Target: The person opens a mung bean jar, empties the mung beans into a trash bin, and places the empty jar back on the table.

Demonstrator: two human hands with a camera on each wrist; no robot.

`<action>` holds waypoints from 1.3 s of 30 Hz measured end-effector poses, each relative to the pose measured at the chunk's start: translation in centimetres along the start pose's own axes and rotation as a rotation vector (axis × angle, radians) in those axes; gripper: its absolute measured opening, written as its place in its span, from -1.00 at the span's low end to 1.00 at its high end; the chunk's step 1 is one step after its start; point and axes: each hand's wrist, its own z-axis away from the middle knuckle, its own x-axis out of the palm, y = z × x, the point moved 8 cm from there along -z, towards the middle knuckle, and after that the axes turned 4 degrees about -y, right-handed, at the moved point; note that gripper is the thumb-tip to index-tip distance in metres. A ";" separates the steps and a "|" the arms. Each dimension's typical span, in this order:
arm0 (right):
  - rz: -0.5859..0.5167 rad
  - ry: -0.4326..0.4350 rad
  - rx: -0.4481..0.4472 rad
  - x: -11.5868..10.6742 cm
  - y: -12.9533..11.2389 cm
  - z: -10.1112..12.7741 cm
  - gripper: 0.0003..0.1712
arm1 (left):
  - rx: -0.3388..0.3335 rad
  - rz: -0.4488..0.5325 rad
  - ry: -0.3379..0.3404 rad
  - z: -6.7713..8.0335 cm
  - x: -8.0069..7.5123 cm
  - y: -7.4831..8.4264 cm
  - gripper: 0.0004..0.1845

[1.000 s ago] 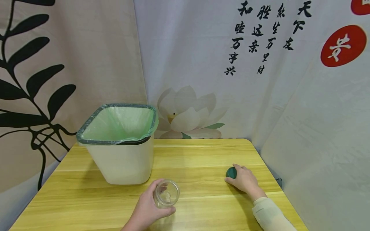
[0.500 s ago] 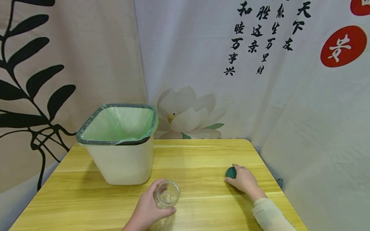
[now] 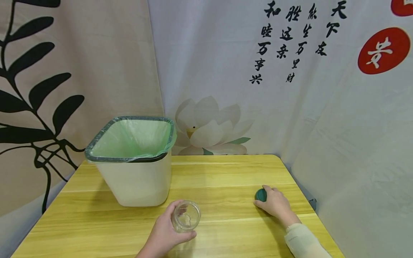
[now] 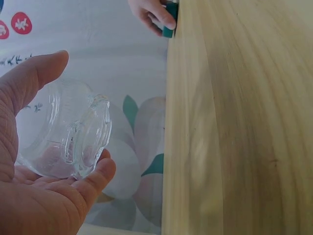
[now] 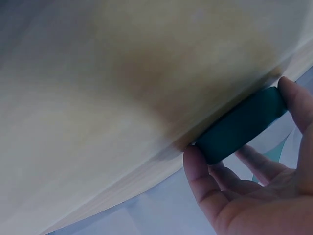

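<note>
My left hand (image 3: 167, 231) grips a clear glass jar (image 3: 187, 216) near the table's front, fingers and thumb curled round its side. In the left wrist view the jar (image 4: 63, 129) shows its ridged, lidless mouth. Over at the right of the table, my right hand (image 3: 276, 204) pinches a round dark green lid (image 3: 260, 195). Seen from the right wrist, the lid (image 5: 242, 125) is held by its edge between thumb and fingertips, close to the wooden surface. The palm side of the right hand is hidden in the head view.
A white trash bin (image 3: 138, 182) lined with a green bag (image 3: 142, 134) stands on the wooden table (image 3: 219, 175) at the left. Behind it hangs a printed cloth (image 3: 209, 64) with a lotus and dark writing.
My right hand and the green lid have shifted slightly to the right and toward me since half a second ago. The left hand and jar stay in place.
</note>
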 end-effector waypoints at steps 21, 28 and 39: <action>0.019 -0.001 0.003 0.2 0.5 0.2 0.01 | 0.097 -0.007 -0.068 -9.3 4.4 1.6 0.04; 0.028 -0.012 0.001 0.2 0.4 0.2 0.00 | 0.105 0.012 -0.152 -12.7 7.9 2.0 0.01; 0.034 -0.024 0.003 0.2 0.3 0.3 0.02 | 0.072 0.038 -0.198 -15.1 11.8 2.1 0.04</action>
